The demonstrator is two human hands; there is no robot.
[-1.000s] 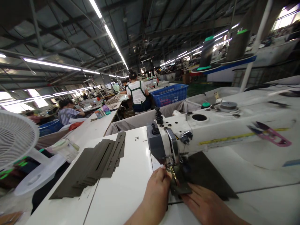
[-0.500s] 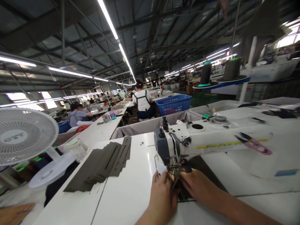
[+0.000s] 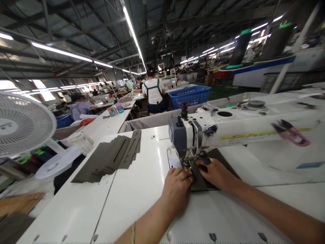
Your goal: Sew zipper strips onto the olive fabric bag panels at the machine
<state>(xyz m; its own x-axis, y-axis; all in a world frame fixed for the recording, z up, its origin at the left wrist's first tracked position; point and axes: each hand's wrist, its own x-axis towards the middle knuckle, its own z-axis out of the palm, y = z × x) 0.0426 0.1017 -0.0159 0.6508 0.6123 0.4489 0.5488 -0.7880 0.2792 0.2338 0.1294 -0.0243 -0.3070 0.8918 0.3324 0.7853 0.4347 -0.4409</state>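
Note:
A white sewing machine (image 3: 218, 125) stands on the white table (image 3: 132, 203), its needle area low at the centre right. Beneath the presser foot lies a dark grey-green fabric piece (image 3: 199, 181). My left hand (image 3: 177, 186) rests at the left edge of this piece, fingers bent and close together beside the needle. On the other side, my right hand (image 3: 213, 173) has its fingers curled at the fabric, partly hidden by the machine's foot area. Farther left, several flat grey-green pieces (image 3: 101, 159) lie fanned out in an overlapping stack.
A white fan (image 3: 25, 125) and a clear jar (image 3: 81, 142) stand at the left. Pink-handled snips (image 3: 291, 134) lie against the machine arm. Thread cones (image 3: 238, 49) stand at the upper right. Beyond the table are a blue basket (image 3: 189, 96) and a seated person (image 3: 153, 91).
The view has tilted down and shifted. My left hand has turned flatter, its knuckles now up, and more of the fabric shows between my hands.

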